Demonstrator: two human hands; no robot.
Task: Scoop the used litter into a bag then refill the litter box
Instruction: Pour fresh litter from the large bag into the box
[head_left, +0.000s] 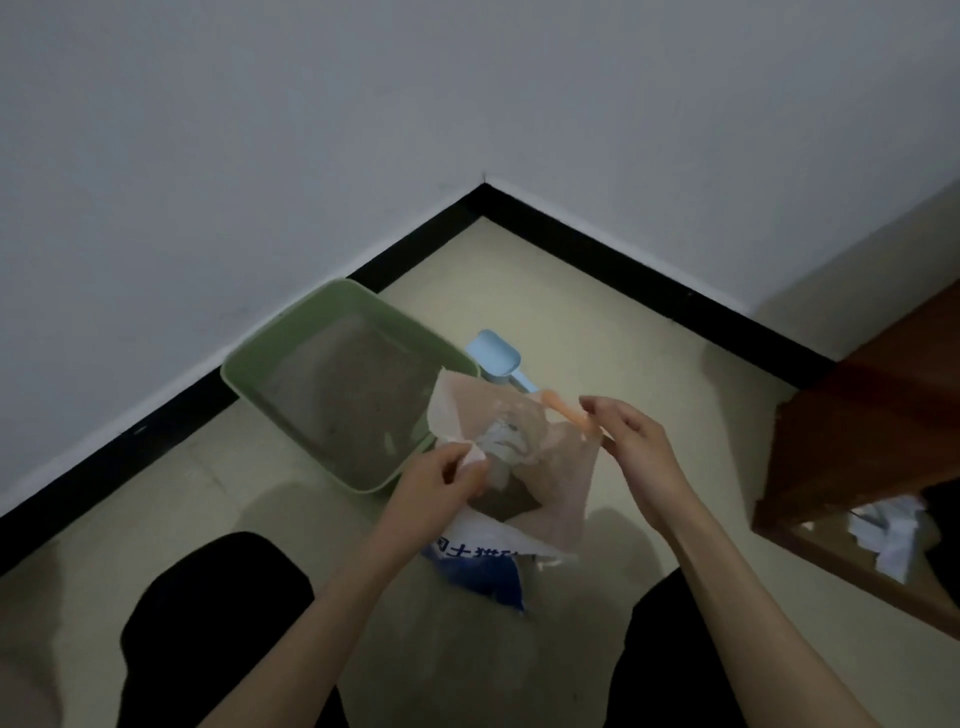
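Note:
A green litter box (244, 371) with grey-brown litter (353, 395) sits on the floor against the left wall. Just right of it is a pale pink plastic bag (566, 483) held open between my hands. My left hand (441, 480) pinches the bag's near left rim. My right hand (631, 441) grips the right rim, where an orange strip (566, 410) runs along the edge. Under the pink bag lies a blue and white litter sack (483, 569). A light blue scoop (496, 358) lies on the floor behind the bag.
Two white walls with black skirting (597, 254) meet in a corner behind the box. A brown wooden cabinet (872, 415) stands at the right, with crumpled white paper (888, 535) beneath it. My knees in black (218, 613) flank the bag.

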